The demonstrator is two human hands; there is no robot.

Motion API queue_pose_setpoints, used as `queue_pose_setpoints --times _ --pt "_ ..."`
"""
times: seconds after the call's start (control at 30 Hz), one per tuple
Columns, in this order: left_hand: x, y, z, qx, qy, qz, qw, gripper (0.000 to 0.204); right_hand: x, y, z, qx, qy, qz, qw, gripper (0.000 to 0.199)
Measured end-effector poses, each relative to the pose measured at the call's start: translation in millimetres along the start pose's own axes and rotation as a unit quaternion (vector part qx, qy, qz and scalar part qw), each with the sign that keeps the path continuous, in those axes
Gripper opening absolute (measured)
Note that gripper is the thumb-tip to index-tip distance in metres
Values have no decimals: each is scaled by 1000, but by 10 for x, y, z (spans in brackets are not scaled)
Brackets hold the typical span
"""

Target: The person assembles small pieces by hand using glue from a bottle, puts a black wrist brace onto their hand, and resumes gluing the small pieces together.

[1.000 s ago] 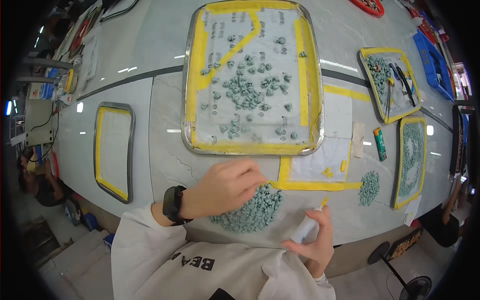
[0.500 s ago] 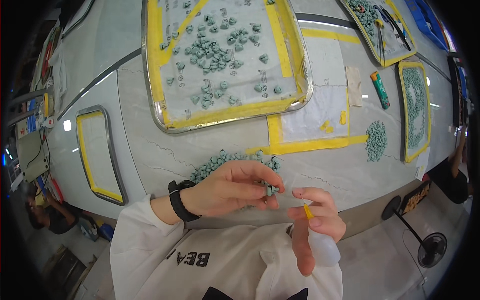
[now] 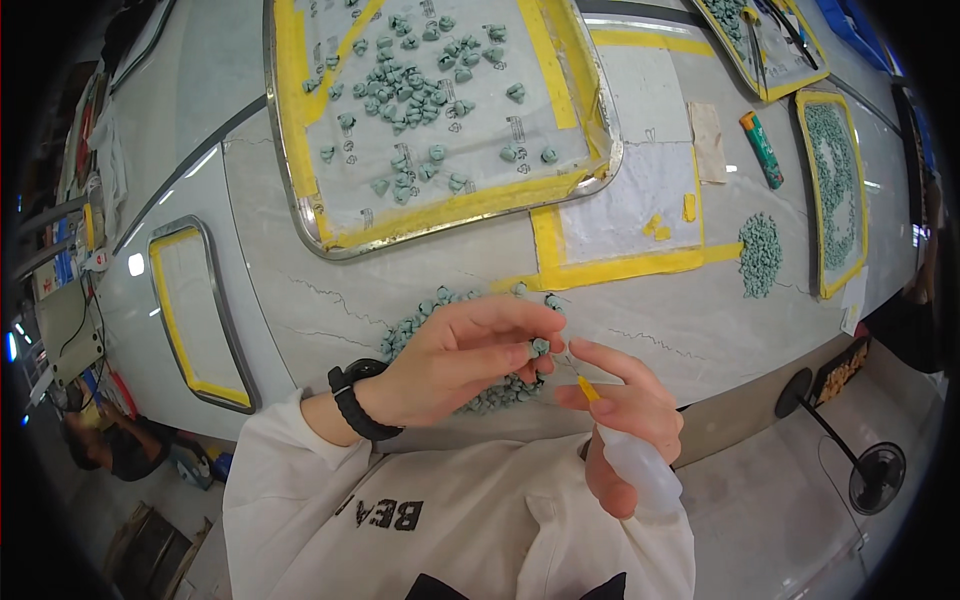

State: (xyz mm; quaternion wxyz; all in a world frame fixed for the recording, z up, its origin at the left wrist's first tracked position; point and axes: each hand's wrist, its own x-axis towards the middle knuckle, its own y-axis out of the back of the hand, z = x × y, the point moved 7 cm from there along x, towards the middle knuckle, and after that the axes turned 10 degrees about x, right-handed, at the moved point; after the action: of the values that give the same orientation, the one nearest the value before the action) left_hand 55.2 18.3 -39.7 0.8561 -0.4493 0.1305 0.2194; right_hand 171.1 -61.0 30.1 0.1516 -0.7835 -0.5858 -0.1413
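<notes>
One small sage-green, bud-shaped piece (image 3: 540,347) sits pinched between the thumb and fingertips of the person's left hand (image 3: 455,355), which are drawn together on it, the other fingers loosely curled. Just to the right of those fingertips, the right hand (image 3: 635,400) wraps a soft, translucent white squeeze bottle (image 3: 645,470), its index finger stretched out toward the piece and its remaining fingers bent around the neck. A tapered yellow nozzle (image 3: 589,390) with a thin tip points from the right fingers up toward the piece; whether the tip touches it cannot be told.

Behind and below the left fingers lies a loose heap of similar sage-green pieces (image 3: 503,394), partly covered by the hand. Beyond the left fingertips stands a large, round-cornered metal tray edged with yellow tape (image 3: 470,212), more green pieces scattered over its pale lining. Ahead of the right fingers is a white sheet bordered with yellow tape (image 3: 610,225), and farther to their right a smaller mound of fine green bits (image 3: 760,256). Well to the left of the left fingers rests a narrow, yellow-taped metal-rimmed tray (image 3: 200,320)
</notes>
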Motion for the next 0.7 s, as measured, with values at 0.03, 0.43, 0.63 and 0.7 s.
queue_pose_setpoints --times 0.03,0.43,0.63,0.7 --pt "-7 -13 2 1 0 -1 1000 26 -14 -1 5 3 -6 3 1000 71" --pt "-120 -114 151 119 -83 12 989 23 44 -54 -68 -1 -2 -11 1000 60" --pt "-147 -183 208 176 -151 13 973 23 88 -52 -123 -14 8 -29 999 53" --pt "-156 -186 218 189 -151 14 970 24 99 -61 -128 -16 12 -33 999 51"
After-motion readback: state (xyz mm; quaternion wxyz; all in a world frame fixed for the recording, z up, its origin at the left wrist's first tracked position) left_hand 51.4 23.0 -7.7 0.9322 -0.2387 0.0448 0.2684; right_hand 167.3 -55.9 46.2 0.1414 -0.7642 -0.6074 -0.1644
